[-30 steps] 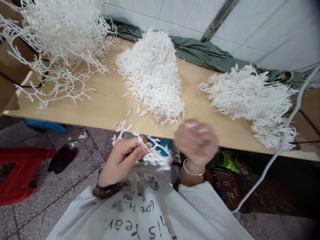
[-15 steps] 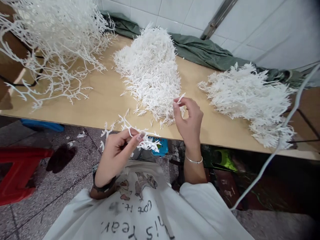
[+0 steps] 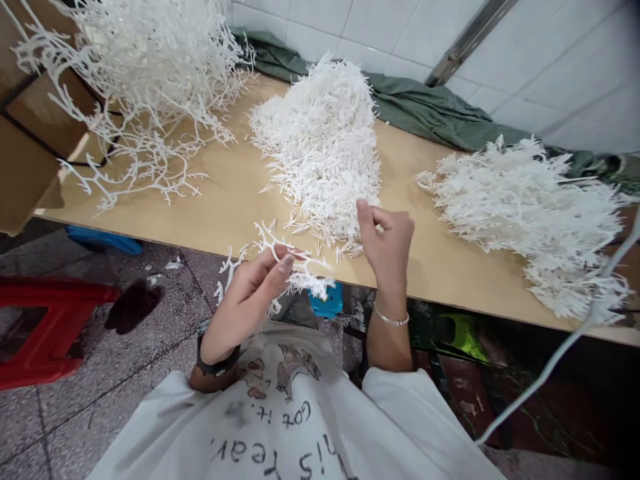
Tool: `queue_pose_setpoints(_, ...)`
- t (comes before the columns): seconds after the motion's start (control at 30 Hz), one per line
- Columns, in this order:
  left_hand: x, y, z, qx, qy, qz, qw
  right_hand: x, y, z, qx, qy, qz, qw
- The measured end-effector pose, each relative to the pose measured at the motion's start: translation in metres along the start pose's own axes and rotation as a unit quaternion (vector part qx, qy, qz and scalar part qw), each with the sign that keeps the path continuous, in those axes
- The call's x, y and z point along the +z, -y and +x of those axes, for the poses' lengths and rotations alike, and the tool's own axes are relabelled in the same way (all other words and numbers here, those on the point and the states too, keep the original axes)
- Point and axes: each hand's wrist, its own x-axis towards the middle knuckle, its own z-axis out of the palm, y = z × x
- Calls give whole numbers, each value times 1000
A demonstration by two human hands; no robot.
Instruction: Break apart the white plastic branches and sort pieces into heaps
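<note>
My left hand point(image 3: 253, 293) pinches a white branching plastic sprig point(image 3: 267, 237) between thumb and fingers, at the table's front edge. More white twiggy pieces point(image 3: 313, 283) stick out around that hand. My right hand point(image 3: 387, 243) is closed, thumb up, beside the front of a heap of small white sprigs point(image 3: 330, 147). Whatever its curled fingers may hold is hidden. Several loose little pieces lie on the cardboard-coloured tabletop point(image 3: 170, 220) just beyond my left hand.
Tangled white branches point(image 3: 155, 80) pile up at the left beside a cardboard box point(image 3: 30, 153). Another heap of white sprigs point(image 3: 530, 213) lies at the right. Green cloth point(image 3: 435, 113) runs along the tiled wall. A pale cable point(image 3: 545, 373) crosses the right; a red stool point(image 3: 45, 333) stands left.
My right hand has turned and curled its fingers in; the small white piece seen at its fingertips is out of sight. My left hand keeps its sprig. The whole view has shifted slightly.
</note>
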Motion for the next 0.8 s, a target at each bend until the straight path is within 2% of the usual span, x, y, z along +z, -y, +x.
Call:
queue_pose_setpoints(0.13,3,0,-1,33,-61,-92,993,9,26,-37,-61,125,163,977)
queue_pose_setpoints(0.2,5,0,-3,48,-76,-103,991,15,35,-47,-65,161,202,964)
queue_pose_setpoints(0.33,9,-4,-7,74,-58,-119,988,29,44,-46,-46,178,240,953)
queue_pose_setpoints(0.47,10,-2,-8,108,-74,-131,983,37,53,-45,-85,171,281,941)
queue_pose_setpoints(0.57,7,4,-6,115,-23,-180,977,38,56,-47,-58,183,327,925)
queue_pose_setpoints(0.63,4,8,-5,93,49,-204,973,37,54,-47,-33,240,386,890)
queue_pose_setpoints(0.7,2,10,-4,73,97,-194,973,37,50,-45,-13,301,423,855)
queue_pose_setpoints(0.77,3,9,-3,61,93,-161,981,38,47,-44,2,324,426,845)
queue_pose_setpoints(0.8,5,9,-3,57,73,-143,985,39,48,-44,6,313,418,853)
